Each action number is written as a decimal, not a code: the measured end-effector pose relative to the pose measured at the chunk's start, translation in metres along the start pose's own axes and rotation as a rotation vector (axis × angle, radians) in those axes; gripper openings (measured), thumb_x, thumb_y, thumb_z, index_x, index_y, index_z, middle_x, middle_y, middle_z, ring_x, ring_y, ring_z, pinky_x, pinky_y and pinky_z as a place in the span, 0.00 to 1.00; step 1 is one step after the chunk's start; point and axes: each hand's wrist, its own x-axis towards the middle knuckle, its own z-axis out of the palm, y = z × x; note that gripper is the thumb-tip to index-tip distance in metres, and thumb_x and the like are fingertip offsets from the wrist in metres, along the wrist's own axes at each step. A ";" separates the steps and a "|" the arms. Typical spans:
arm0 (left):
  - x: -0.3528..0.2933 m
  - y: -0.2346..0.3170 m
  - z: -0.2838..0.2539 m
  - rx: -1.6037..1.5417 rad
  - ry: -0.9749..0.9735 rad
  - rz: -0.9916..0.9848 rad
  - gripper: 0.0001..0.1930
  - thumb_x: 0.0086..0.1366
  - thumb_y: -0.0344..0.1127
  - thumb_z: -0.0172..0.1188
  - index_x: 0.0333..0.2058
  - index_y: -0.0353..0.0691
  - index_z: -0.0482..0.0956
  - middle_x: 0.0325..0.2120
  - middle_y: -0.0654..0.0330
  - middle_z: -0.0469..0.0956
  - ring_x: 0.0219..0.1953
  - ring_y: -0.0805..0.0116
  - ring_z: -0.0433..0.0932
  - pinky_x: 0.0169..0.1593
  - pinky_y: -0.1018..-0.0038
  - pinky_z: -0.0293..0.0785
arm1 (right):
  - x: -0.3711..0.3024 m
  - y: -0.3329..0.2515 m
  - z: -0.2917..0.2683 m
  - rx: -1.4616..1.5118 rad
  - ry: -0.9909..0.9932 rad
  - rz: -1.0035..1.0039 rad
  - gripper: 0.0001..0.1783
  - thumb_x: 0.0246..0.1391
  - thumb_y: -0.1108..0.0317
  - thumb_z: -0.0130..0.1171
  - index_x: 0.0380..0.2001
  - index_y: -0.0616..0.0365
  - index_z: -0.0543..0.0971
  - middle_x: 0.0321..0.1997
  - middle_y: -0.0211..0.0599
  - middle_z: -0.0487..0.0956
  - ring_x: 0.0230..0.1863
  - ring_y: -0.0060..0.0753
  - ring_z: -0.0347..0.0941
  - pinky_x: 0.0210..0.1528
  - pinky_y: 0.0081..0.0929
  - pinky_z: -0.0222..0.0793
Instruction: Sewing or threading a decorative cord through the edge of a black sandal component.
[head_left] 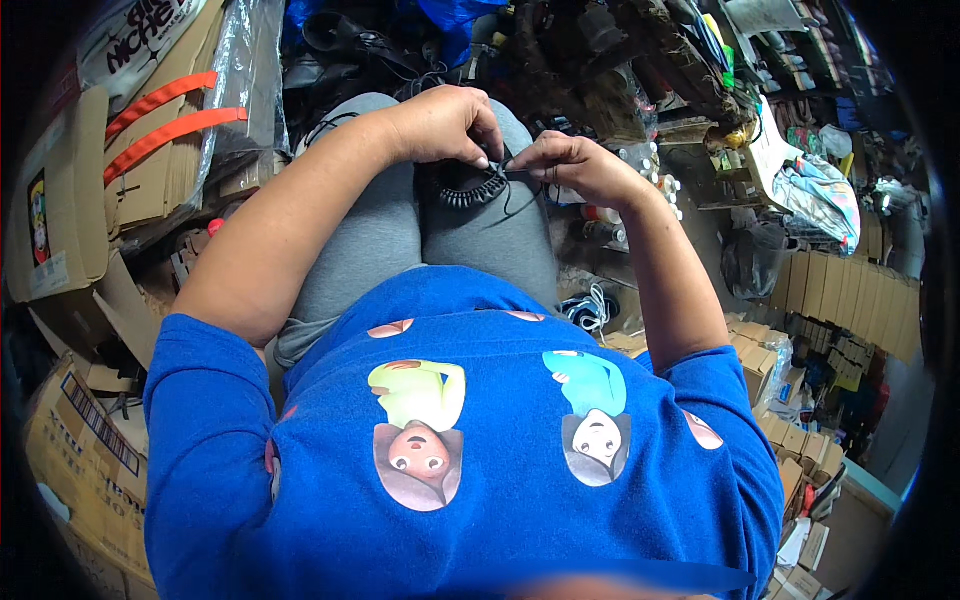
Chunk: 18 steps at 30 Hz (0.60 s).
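Observation:
A black coiled cord rests over my lap, bent into a loop, with a thin straight end hanging beside it. My left hand reaches in from the left, thumb and fingers pinched on the cord at the upper part of the loop. From the other side my right hand pinches the thin end of the same cord, close to the left fingertips. The fingertips hide the exact spot where the cord's parts meet. Grey trousers lie under the cord.
Flattened cardboard with orange strips and cardboard boxes stand at my left. More black cables lie beyond my knees. Bottles stand to the right, near a clear plastic bag and stacked cardboard pieces.

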 end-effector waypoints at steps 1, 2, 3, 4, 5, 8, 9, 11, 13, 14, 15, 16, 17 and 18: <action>0.001 0.000 0.000 0.008 0.005 -0.004 0.13 0.47 0.29 0.68 0.35 0.45 0.84 0.32 0.62 0.72 0.39 0.65 0.74 0.47 0.72 0.71 | 0.001 0.001 -0.001 0.003 -0.007 -0.001 0.14 0.52 0.76 0.57 0.42 0.54 0.81 0.36 0.29 0.73 0.42 0.24 0.68 0.50 0.23 0.63; 0.002 -0.001 0.000 0.017 0.009 -0.007 0.13 0.46 0.29 0.68 0.34 0.45 0.85 0.32 0.62 0.73 0.39 0.65 0.74 0.47 0.72 0.71 | 0.002 0.002 -0.002 0.002 -0.006 0.001 0.14 0.52 0.76 0.57 0.42 0.54 0.81 0.36 0.29 0.73 0.42 0.24 0.68 0.50 0.23 0.63; 0.001 -0.001 0.000 0.016 0.011 -0.008 0.13 0.46 0.29 0.68 0.34 0.45 0.85 0.32 0.62 0.73 0.39 0.65 0.74 0.47 0.72 0.71 | 0.004 0.003 -0.002 0.003 -0.009 0.023 0.13 0.52 0.75 0.57 0.42 0.52 0.82 0.37 0.30 0.74 0.43 0.26 0.69 0.51 0.24 0.64; 0.002 -0.002 0.001 0.020 0.017 -0.008 0.13 0.46 0.29 0.68 0.34 0.45 0.85 0.32 0.62 0.73 0.39 0.65 0.74 0.46 0.72 0.71 | 0.005 0.003 -0.002 0.004 -0.010 0.045 0.13 0.52 0.73 0.58 0.41 0.51 0.82 0.38 0.31 0.75 0.45 0.27 0.69 0.52 0.25 0.65; 0.001 -0.002 0.001 0.024 0.021 -0.007 0.12 0.45 0.30 0.68 0.33 0.44 0.85 0.31 0.62 0.73 0.39 0.65 0.74 0.46 0.71 0.71 | 0.005 0.002 0.000 0.004 -0.011 0.044 0.13 0.52 0.73 0.58 0.41 0.51 0.82 0.38 0.31 0.75 0.45 0.27 0.69 0.52 0.25 0.65; 0.000 -0.001 0.002 0.025 0.022 -0.055 0.14 0.45 0.30 0.68 0.35 0.42 0.83 0.31 0.61 0.73 0.39 0.64 0.74 0.45 0.71 0.71 | 0.006 0.003 0.022 0.043 0.152 -0.041 0.10 0.50 0.75 0.61 0.38 0.54 0.83 0.31 0.25 0.73 0.37 0.19 0.70 0.43 0.21 0.67; -0.001 -0.001 0.004 0.027 0.018 -0.052 0.14 0.45 0.30 0.68 0.35 0.42 0.83 0.31 0.61 0.73 0.39 0.64 0.74 0.45 0.71 0.71 | 0.005 -0.003 0.031 0.119 0.201 -0.013 0.10 0.50 0.75 0.62 0.37 0.54 0.83 0.31 0.25 0.73 0.36 0.19 0.70 0.42 0.21 0.67; -0.010 -0.001 0.010 0.167 0.263 0.026 0.15 0.47 0.28 0.65 0.37 0.40 0.79 0.30 0.59 0.72 0.38 0.64 0.74 0.43 0.69 0.71 | 0.000 -0.011 0.040 0.010 0.306 -0.026 0.11 0.48 0.75 0.63 0.38 0.52 0.82 0.29 0.26 0.72 0.34 0.20 0.70 0.37 0.20 0.68; -0.025 0.000 0.012 0.140 0.340 0.066 0.15 0.49 0.26 0.61 0.39 0.39 0.78 0.30 0.59 0.72 0.37 0.64 0.73 0.42 0.70 0.71 | -0.007 -0.009 0.040 -0.126 0.354 -0.078 0.12 0.47 0.74 0.64 0.37 0.50 0.83 0.29 0.30 0.72 0.33 0.25 0.72 0.36 0.23 0.69; -0.034 0.000 0.013 0.109 0.427 0.100 0.14 0.52 0.23 0.57 0.40 0.38 0.76 0.29 0.58 0.71 0.36 0.65 0.73 0.40 0.70 0.71 | -0.011 -0.008 0.042 -0.268 0.388 -0.130 0.13 0.45 0.73 0.64 0.37 0.49 0.83 0.29 0.33 0.73 0.32 0.30 0.73 0.35 0.26 0.71; -0.045 0.003 0.012 0.112 0.417 0.098 0.14 0.52 0.23 0.57 0.40 0.38 0.76 0.29 0.58 0.71 0.36 0.65 0.73 0.40 0.70 0.71 | -0.015 -0.010 0.044 -0.259 0.393 -0.129 0.13 0.45 0.73 0.64 0.37 0.49 0.83 0.29 0.33 0.73 0.32 0.30 0.73 0.35 0.26 0.71; -0.054 0.006 0.010 0.104 0.457 0.079 0.14 0.53 0.21 0.54 0.39 0.39 0.77 0.29 0.58 0.70 0.35 0.65 0.73 0.39 0.71 0.71 | -0.019 -0.012 0.047 -0.279 0.422 -0.138 0.15 0.44 0.73 0.64 0.38 0.46 0.83 0.28 0.35 0.72 0.31 0.34 0.72 0.34 0.28 0.70; -0.060 0.010 0.010 0.096 0.496 0.059 0.14 0.54 0.18 0.51 0.38 0.39 0.78 0.28 0.58 0.70 0.33 0.65 0.72 0.38 0.72 0.70 | -0.022 -0.012 0.050 -0.300 0.451 -0.147 0.16 0.43 0.74 0.63 0.39 0.44 0.82 0.27 0.36 0.71 0.30 0.37 0.72 0.33 0.31 0.69; -0.066 0.015 0.012 0.099 0.489 0.060 0.14 0.54 0.18 0.51 0.38 0.39 0.78 0.28 0.58 0.70 0.33 0.65 0.72 0.38 0.72 0.70 | -0.024 -0.012 0.053 -0.294 0.457 -0.146 0.16 0.43 0.74 0.63 0.39 0.44 0.82 0.27 0.36 0.71 0.30 0.37 0.72 0.33 0.31 0.69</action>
